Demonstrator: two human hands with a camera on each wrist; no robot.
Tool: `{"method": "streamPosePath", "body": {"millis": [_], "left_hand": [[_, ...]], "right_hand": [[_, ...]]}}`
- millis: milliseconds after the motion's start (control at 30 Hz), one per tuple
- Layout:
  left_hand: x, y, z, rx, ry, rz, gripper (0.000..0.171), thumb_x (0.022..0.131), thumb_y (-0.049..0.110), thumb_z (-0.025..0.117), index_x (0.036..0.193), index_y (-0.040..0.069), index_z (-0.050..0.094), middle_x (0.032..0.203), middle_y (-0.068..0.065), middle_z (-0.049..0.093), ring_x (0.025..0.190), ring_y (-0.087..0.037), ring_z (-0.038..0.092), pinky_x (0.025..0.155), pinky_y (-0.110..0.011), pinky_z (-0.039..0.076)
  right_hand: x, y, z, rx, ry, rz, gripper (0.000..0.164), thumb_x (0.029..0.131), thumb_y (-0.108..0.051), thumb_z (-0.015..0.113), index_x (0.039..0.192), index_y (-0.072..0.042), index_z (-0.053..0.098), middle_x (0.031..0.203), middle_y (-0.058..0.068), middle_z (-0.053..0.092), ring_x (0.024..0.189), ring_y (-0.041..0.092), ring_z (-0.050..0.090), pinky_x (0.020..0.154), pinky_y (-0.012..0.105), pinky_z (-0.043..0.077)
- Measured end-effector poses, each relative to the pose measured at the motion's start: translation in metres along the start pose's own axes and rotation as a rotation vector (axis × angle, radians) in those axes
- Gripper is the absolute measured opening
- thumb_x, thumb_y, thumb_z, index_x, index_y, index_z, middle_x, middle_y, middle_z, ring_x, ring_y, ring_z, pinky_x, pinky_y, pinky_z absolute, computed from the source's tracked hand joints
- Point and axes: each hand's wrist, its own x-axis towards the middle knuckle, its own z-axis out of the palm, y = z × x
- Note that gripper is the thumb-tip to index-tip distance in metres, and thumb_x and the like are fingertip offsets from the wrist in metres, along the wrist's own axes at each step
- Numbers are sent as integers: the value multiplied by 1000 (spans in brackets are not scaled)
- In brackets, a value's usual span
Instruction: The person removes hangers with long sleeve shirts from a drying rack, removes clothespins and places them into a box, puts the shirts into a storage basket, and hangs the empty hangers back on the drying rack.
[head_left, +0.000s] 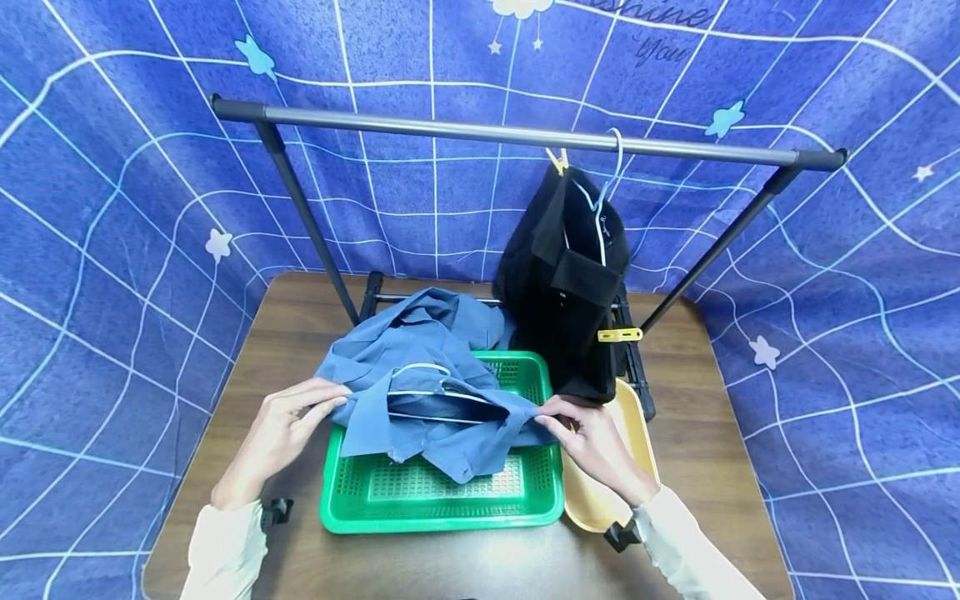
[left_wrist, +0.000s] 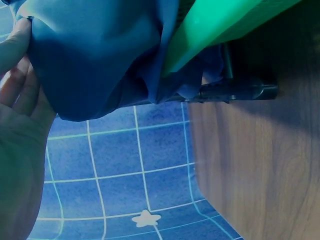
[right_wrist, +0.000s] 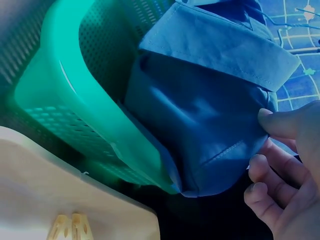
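Note:
A blue collared shirt lies bunched over the green basket, its collar side towards me. Thin pale lines of a clothes hanger show inside the shirt's opening. My left hand pinches the cloth at the left between thumb and fingers. At the right, my right hand pinches the shirt's other side near the collar; the right wrist view shows its thumb and index finger on the fabric. Folds of cloth hide much of the hanger.
Behind the basket stands a garment rack with a metal bar. A black garment hangs there on a light blue hanger, with yellow clothespins on it. A beige tray beside the basket holds clothespins.

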Motion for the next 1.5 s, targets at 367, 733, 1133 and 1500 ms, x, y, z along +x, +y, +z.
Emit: {"method": "streamPosePath", "body": {"millis": [367,733,1133,1500], "left_hand": [[0,0,-6,-12,31,4,39,90,-17,75,114,13,83,110,-1,78,110,3,67,97,-10,47],[1,-1,-12,-24,45,-25,36,90,-16,75,112,11,84,110,-1,78,109,3,68,95,-10,49],[-2,0,-20,-35,31,-64,36,92,-14,75,113,13,84,110,-1,78,107,4,68,92,-9,49],[-4,0,-29,-135,24,-94,33,92,-16,72,112,8,83,113,-5,77,110,-2,69,96,-13,50]], "right_hand": [[-2,0,1,-51,21,4,11,99,-16,81,105,-25,83,103,-14,75,84,6,60,67,19,46],[-2,3,3,-18,54,18,12,99,-16,81,107,-25,81,86,-14,64,70,5,55,59,18,43],[-5,9,7,163,120,52,15,96,-6,82,99,-20,84,96,-2,78,76,7,65,65,20,53],[-6,15,17,114,226,66,19,87,3,86,94,-14,83,90,1,78,72,12,71,68,16,56]]}}
